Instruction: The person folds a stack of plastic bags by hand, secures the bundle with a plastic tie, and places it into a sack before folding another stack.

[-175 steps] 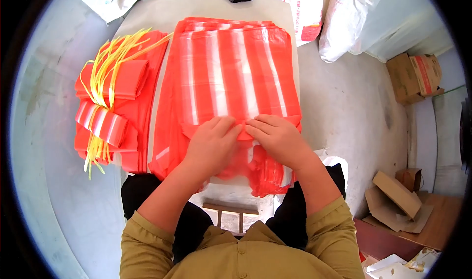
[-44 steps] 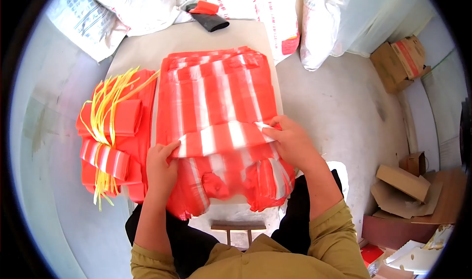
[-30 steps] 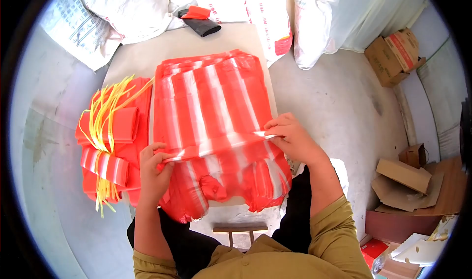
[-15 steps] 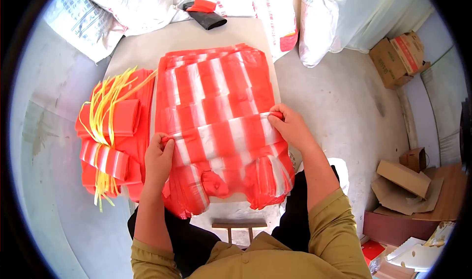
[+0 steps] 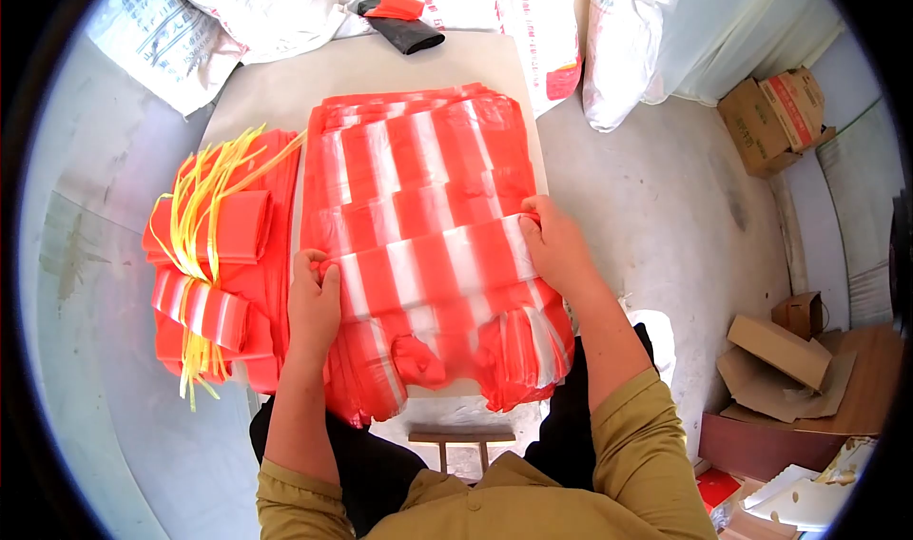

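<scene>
A stack of red-and-white striped plastic bags (image 5: 409,160) lies in front of me, its handle ends toward my lap. Across the stack, the top plastic bag (image 5: 433,266) is folded into a wide, flat band. My left hand (image 5: 314,298) is closed at the band's left end, thumb and fingers on its edge. At the right end my right hand (image 5: 554,247) pinches the upper corner, slightly farther from me than the left. The fingertips of both hands are partly hidden.
Left of the stack lie folded red bags (image 5: 223,226) with yellow strips (image 5: 211,188) on top. A black roll (image 5: 404,34) lies on the table's (image 5: 276,84) far edge, by white sacks (image 5: 257,12). Cardboard boxes (image 5: 775,364) stand to the right. A wooden stool (image 5: 461,437) is below.
The folded band lies flatter and smoother. My left hand has moved slightly up, while my right fingers have shifted a little at the band's corner. The view has moved slightly.
</scene>
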### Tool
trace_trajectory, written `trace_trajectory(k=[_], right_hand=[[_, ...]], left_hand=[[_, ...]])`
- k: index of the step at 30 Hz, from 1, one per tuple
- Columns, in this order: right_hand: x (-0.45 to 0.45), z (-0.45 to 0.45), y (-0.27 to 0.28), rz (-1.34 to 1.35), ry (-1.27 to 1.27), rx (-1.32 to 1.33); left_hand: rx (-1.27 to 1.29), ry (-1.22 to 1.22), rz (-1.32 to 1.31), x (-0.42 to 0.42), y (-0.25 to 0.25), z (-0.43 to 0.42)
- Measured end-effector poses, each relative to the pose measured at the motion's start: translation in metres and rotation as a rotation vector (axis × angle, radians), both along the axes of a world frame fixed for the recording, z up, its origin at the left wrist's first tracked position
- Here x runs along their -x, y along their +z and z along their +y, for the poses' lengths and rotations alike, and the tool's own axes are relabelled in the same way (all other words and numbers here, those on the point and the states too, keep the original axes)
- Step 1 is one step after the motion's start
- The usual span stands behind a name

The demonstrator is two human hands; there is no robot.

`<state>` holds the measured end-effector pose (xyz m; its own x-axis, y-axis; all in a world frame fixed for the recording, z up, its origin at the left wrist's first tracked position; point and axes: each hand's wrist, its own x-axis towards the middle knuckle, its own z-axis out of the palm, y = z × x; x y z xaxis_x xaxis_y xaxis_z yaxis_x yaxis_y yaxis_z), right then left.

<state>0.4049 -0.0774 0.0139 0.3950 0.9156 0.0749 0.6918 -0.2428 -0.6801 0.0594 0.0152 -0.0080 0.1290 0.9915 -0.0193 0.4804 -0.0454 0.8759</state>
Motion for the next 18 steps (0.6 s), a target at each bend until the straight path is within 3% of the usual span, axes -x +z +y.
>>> trace_trajectory(k=[5,11,12,16,18], right_hand=[[0.001,0.001,-0.005,0.004,0.005,-0.016],[0.006,0.001,0.001,0.047,-0.054,0.031],[0.006,0.001,0.002,0.051,-0.068,0.065],[-0.008,0.000,-0.008,0.087,-0.043,0.028],[-0.013,-0.001,-0.012,0.118,-0.025,-0.036]], left_hand=[[-0.169,-0.042,0.071,0.002,-0.011,0.000],[0.148,-0.024,-0.116,0.021,0.009,0.003],[0.350,0.013,-0.276,0.026,0.016,0.003],[0.470,0.003,-0.499,0.039,0.021,-0.003],[0.440,-0.049,-0.452,0.043,0.018,-0.006]])
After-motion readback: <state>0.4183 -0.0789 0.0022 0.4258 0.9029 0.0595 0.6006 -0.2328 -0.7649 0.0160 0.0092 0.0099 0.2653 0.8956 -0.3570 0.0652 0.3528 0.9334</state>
